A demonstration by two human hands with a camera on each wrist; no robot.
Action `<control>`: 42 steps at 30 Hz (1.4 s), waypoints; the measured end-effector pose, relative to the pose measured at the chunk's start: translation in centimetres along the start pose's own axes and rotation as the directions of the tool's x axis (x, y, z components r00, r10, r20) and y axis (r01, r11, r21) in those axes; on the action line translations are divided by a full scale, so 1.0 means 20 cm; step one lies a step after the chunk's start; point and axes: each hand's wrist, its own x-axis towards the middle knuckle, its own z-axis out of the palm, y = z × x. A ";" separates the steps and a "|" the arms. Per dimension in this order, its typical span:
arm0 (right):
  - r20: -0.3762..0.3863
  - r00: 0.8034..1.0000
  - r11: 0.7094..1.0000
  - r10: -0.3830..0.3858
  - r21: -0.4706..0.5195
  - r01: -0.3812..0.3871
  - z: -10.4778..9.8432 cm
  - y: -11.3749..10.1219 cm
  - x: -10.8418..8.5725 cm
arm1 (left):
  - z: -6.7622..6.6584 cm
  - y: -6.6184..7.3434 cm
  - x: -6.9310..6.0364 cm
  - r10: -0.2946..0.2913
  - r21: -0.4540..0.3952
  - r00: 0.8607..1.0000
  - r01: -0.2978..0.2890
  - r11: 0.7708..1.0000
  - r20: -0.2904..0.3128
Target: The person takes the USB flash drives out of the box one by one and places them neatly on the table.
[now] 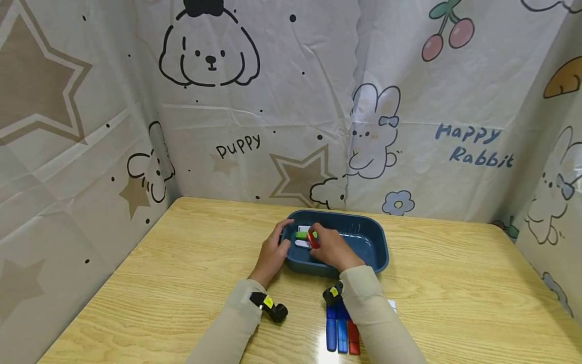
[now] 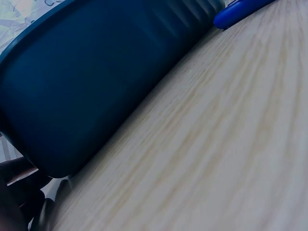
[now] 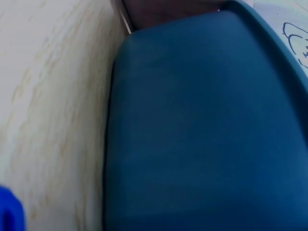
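A dark blue plastic bin (image 1: pixel 364 242) stands on the table, and its outer wall fills much of both wrist views. My left hand (image 1: pixel 271 253) holds the bin's left end, with index finger and thumb at the rim; in the left wrist view its dark fingers (image 2: pixel 29 185) show at the bin's lower corner. Over the bin's left half my right hand (image 1: pixel 334 247) pinches a small red oblong item (image 1: pixel 312 240). Beneath it inside the bin lie a green oblong item (image 1: pixel 302 235), a white one (image 1: pixel 303 228) and a white round-ended one (image 1: pixel 301 243), partly hidden by the hand.
In front of the bin, two blue oblong items (image 1: pixel 331 333) and a red one (image 1: pixel 353 337) lie side by side, partly under the right forearm. A white item (image 1: pixel 392 305) peeks out beside that sleeve. A patterned cloth (image 1: pixel 254 111) hangs behind the wooden table (image 1: pixel 195 253).
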 end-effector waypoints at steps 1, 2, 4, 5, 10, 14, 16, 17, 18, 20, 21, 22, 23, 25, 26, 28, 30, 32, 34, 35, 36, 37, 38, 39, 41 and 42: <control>-0.002 1.000 1.000 0.001 0.004 -0.001 0.00 0.00 0.00 | 0.00 0.00 0.00 -0.001 -0.004 1.000 0.001 1.000 0.002; -0.005 1.000 1.000 0.003 0.006 -0.003 0.00 0.00 0.00 | 0.00 0.00 0.00 -0.003 -0.005 1.000 0.003 1.000 0.003; -0.015 1.000 1.000 0.005 0.010 -0.005 0.00 0.00 0.00 | 0.00 0.00 0.00 -0.004 -0.007 1.000 0.004 1.000 0.004; -0.023 1.000 1.000 0.001 0.007 0.000 0.00 0.00 0.00 | 0.00 0.00 0.00 -0.004 -0.006 1.000 0.004 1.000 0.004; -0.062 0.998 1.000 -0.027 0.002 0.027 -0.01 0.00 0.00 | 0.00 0.01 0.00 0.001 -0.002 1.000 -0.001 1.000 0.005; -0.101 0.994 0.998 -0.039 0.036 0.043 -0.03 0.00 -0.01 | 0.00 0.01 0.00 0.013 -0.003 1.000 -0.013 1.000 0.008; -0.125 0.991 0.997 -0.040 0.056 0.048 -0.04 0.01 -0.01 | 0.00 0.01 0.00 0.021 -0.001 1.000 -0.021 1.000 0.008; -0.134 0.990 0.997 -0.040 0.065 0.049 -0.05 0.01 -0.02 | 0.00 0.01 0.00 0.021 0.003 1.000 -0.021 1.000 0.007; -0.141 0.989 0.996 -0.039 0.076 0.050 -0.06 0.01 -0.02 | 0.00 0.01 0.00 0.020 0.004 1.000 -0.020 1.000 0.006; -0.152 0.988 0.994 -0.033 0.095 0.048 -0.07 0.01 -0.03 | 0.00 0.01 0.00 0.016 0.008 1.000 -0.016 1.000 0.003; -0.155 0.987 0.994 -0.029 0.100 0.045 -0.08 0.02 -0.03 | 0.00 0.01 0.00 0.012 0.011 1.000 -0.012 1.000 -0.001; -0.159 0.987 0.994 -0.025 0.104 0.042 -0.08 0.02 -0.04 | 0.00 0.01 0.00 0.013 0.013 1.000 -0.013 1.000 -0.005; -0.165 0.986 0.994 -0.022 0.105 0.040 -0.09 0.02 -0.04 | 0.00 0.01 0.00 0.016 0.015 1.000 -0.016 1.000 -0.007; -0.180 0.984 0.994 -0.018 0.101 0.037 -0.10 0.03 -0.05 | 0.00 0.01 0.00 0.019 0.016 1.000 -0.019 1.000 -0.009; -0.192 0.981 0.995 -0.016 0.095 0.035 -0.10 0.03 -0.06 | 0.00 0.01 0.00 0.021 0.016 1.000 -0.020 1.000 -0.009; -0.219 0.976 0.996 -0.009 0.088 0.029 -0.12 0.03 -0.07 | 0.00 0.01 0.00 0.019 0.011 1.000 -0.019 1.000 -0.007; -0.249 0.968 0.996 -0.007 0.082 0.028 -0.13 0.03 -0.09 | 0.00 0.01 -0.01 0.010 0.006 1.000 -0.010 1.000 -0.004; -0.277 0.961 0.997 -0.004 0.071 0.024 -0.15 0.03 -0.11 | 0.00 0.01 -0.01 0.008 0.002 1.000 -0.008 1.000 -0.001; -0.296 0.955 0.998 -0.009 0.057 0.027 -0.16 0.03 -0.14 | 0.00 0.01 0.00 0.007 0.001 1.000 -0.007 1.000 -0.001; -0.301 0.953 0.999 -0.010 0.047 0.025 -0.17 0.03 -0.15 | 0.00 0.01 0.00 0.008 0.002 1.000 -0.008 1.000 -0.001; -0.304 0.953 0.999 -0.014 0.033 0.025 -0.18 0.04 -0.16 | 0.00 0.01 0.00 0.008 0.004 1.000 -0.008 1.000 -0.003; -0.306 0.952 0.999 -0.017 0.021 0.024 -0.19 0.04 -0.18 | 0.01 0.01 0.00 0.009 0.005 1.000 -0.009 1.000 -0.005; -0.307 0.951 1.000 -0.023 0.005 0.026 -0.19 0.04 -0.19 | 0.01 0.01 0.00 0.010 0.008 1.000 -0.010 1.000 -0.007; -0.307 0.951 1.000 -0.030 -0.009 0.029 -0.20 0.05 -0.20 | 0.00 0.01 0.00 0.014 0.009 1.000 -0.014 1.000 -0.009; -0.309 0.949 0.998 -0.053 -0.041 0.043 -0.20 0.06 -0.22 | 0.00 0.00 0.00 0.013 0.013 1.000 -0.013 1.000 -0.012; -0.312 0.948 0.997 -0.068 -0.057 0.053 -0.20 0.07 -0.24 | 0.00 0.00 0.00 0.013 0.012 1.000 -0.013 1.000 -0.014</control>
